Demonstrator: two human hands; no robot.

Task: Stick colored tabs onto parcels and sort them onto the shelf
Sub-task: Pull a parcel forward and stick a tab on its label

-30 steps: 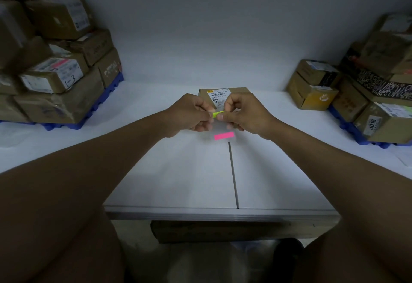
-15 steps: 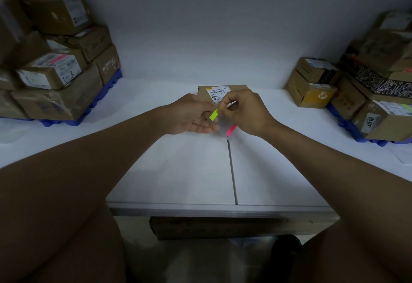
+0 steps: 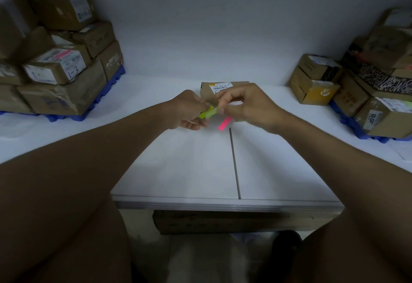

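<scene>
Two hands, left (image 3: 188,111) and right (image 3: 247,106), pinching a green tab (image 3: 208,112) just before the parcel (image 3: 220,91). Pink tab (image 3: 224,123) dangling below; could curl, stick together, drop.

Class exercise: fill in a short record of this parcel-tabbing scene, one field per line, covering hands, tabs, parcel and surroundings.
Left hand: grips the yellow-green tab
Right hand: pinches the same tab's other end
Pink tab: below the right hand; whether held is unclear
Centre parcel: on the white table, behind the hands, label up
Left stack: boxes on a blue pallet
Right stack: boxes on a blue pallet
</scene>
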